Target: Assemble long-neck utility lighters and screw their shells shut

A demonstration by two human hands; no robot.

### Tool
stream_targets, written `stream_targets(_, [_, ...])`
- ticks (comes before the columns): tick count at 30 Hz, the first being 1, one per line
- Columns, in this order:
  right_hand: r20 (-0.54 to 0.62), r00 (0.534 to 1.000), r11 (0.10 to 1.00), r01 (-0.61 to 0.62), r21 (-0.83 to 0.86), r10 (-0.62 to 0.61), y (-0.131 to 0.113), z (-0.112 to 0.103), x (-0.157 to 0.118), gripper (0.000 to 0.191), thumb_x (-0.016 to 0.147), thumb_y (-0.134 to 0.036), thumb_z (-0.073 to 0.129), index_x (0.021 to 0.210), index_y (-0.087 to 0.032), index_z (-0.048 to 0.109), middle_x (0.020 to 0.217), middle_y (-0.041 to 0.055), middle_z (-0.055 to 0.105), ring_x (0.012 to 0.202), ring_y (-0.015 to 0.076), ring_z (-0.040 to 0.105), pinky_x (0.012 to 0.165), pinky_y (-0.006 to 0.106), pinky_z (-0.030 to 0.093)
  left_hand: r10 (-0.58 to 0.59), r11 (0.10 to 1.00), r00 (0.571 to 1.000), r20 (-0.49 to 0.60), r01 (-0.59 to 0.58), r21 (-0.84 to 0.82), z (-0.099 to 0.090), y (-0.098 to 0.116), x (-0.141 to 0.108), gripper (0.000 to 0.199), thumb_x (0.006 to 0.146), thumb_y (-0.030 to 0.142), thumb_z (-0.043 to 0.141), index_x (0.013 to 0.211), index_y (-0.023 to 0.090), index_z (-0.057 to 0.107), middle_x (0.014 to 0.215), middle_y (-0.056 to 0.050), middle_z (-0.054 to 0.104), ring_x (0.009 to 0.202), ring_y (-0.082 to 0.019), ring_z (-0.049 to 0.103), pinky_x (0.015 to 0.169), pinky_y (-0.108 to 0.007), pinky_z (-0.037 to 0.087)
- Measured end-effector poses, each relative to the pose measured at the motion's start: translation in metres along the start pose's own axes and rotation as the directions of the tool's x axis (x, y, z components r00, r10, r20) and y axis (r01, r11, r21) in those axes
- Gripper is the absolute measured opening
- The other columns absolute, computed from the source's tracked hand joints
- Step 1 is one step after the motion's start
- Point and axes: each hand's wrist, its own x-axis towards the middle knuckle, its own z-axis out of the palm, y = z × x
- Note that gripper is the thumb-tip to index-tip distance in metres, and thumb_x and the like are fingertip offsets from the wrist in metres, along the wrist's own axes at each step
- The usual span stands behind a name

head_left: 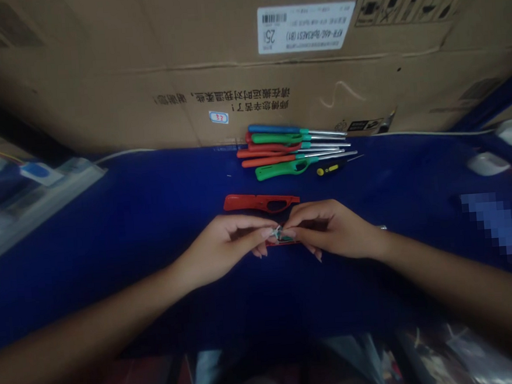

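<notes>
My left hand point(225, 247) and my right hand point(333, 227) meet near the middle of the blue table. Between their fingertips is a small green and white part point(278, 232), pinched from both sides; its shape is mostly covered by the fingers. Just under the fingers shows a red casing piece point(283, 242), largely hidden by both hands. A red lighter shell half point(257, 202) with an oval trigger opening lies flat right beyond my hands, not held.
Several red, green and blue long-nosed lighters point(280, 168) lie piled at the back, beside a small yellow screwdriver point(328, 169). A cardboard wall point(163, 64) stands behind the blue table point(129, 206). White objects point(487, 164) sit at the right.
</notes>
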Motion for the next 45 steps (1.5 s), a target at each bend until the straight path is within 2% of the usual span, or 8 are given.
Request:
stream_targets(11, [0.019,0.999,1.000,0.029,0.010,-0.029,0.0006,-0.0001,-0.0002,0.018,0.091,-0.031,0.067,0.093,-0.013,0.072,0.079,-0.0001,0.060,0.051,0.0042,0.056,0.043,0.015,0.054,0.001,1.000,1.000,0.009,0.000,-0.023,0.0013,0.0022,-0.0010,0.024,0.090,0.022,0.067,0.111,0.013,0.075,0.080,-0.003,0.076,0.066,-0.010,0.067,0.067,-0.020,0.057])
stream_targets(20, [0.018,1.000,1.000,0.020,-0.003,-0.020,-0.0008,-0.0004,-0.0002,0.023,0.090,-0.036,0.068,0.094,-0.014,0.072,0.081,0.0002,0.060,0.052,0.0045,0.057,0.043,0.016,0.053,-0.011,0.999,1.000,0.001,0.011,-0.034,0.0027,0.0035,-0.0007,0.023,0.089,0.020,0.068,0.110,0.012,0.075,0.081,-0.003,0.077,0.065,-0.010,0.067,0.067,-0.020,0.058])
stream_targets(34, [0.015,0.999,0.997,0.036,-0.067,-0.035,-0.0023,0.0021,-0.0001,0.019,0.093,-0.032,0.064,0.091,-0.014,0.069,0.080,-0.0003,0.059,0.049,0.0037,0.054,0.041,0.015,0.051,0.035,0.999,0.999,0.014,-0.035,0.032,0.0047,0.0008,-0.0031,0.022,0.091,0.022,0.066,0.108,0.015,0.076,0.088,-0.004,0.077,0.067,-0.010,0.067,0.067,-0.021,0.058])
stream_targets(45, [0.026,0.997,0.991,0.077,-0.107,-0.074,-0.0009,0.0016,-0.0010,0.018,0.094,-0.030,0.062,0.093,-0.014,0.070,0.084,0.0002,0.057,0.049,0.0023,0.055,0.041,0.013,0.051,0.001,0.999,1.000,-0.020,0.000,0.046,0.0083,0.0028,-0.0040,0.023,0.089,0.023,0.068,0.108,0.012,0.076,0.085,-0.005,0.077,0.066,-0.011,0.067,0.067,-0.022,0.059])
